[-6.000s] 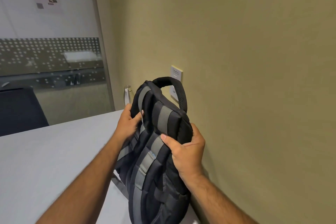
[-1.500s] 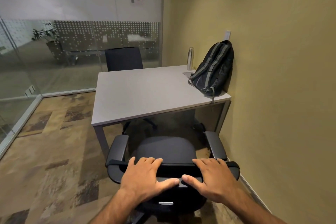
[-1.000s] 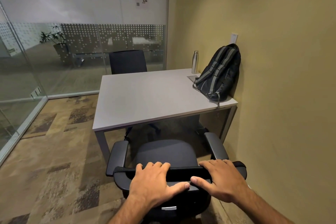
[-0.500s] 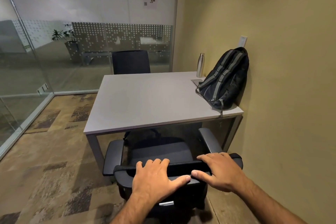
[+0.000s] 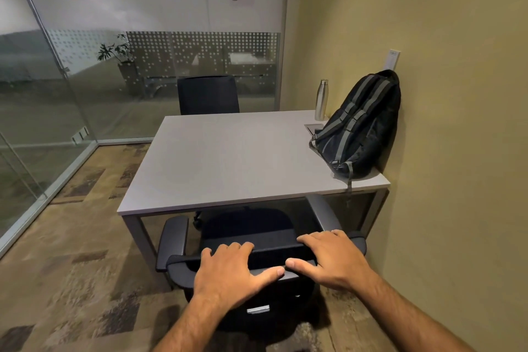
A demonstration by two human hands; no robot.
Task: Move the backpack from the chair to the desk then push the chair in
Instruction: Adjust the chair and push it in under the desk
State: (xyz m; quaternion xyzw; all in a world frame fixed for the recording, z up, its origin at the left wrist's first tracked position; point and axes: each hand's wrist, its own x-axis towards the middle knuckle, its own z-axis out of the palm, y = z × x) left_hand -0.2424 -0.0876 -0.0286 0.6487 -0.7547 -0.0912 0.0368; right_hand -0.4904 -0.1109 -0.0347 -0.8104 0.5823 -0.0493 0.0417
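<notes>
Both hands are clamped over the chair (image 5: 245, 234) back's top edge: left hand (image 5: 228, 274), right hand (image 5: 333, 258). The backpack (image 5: 363, 126) is on the desk (image 5: 228, 157), propped against the wall. An even, straight push is advised, so the right armrest clears the desk leg. Carpeted floor; glass partition on the left.

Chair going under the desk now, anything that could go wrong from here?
1. The chair's right armrest sits right at the desk edge; it may bump rather than slide under.
2. A backpack strap dangles over that edge just above the armrest and could snag, dragging the bag.
3. The chair runs close to the wall, so drifting right may scrape it.
</notes>
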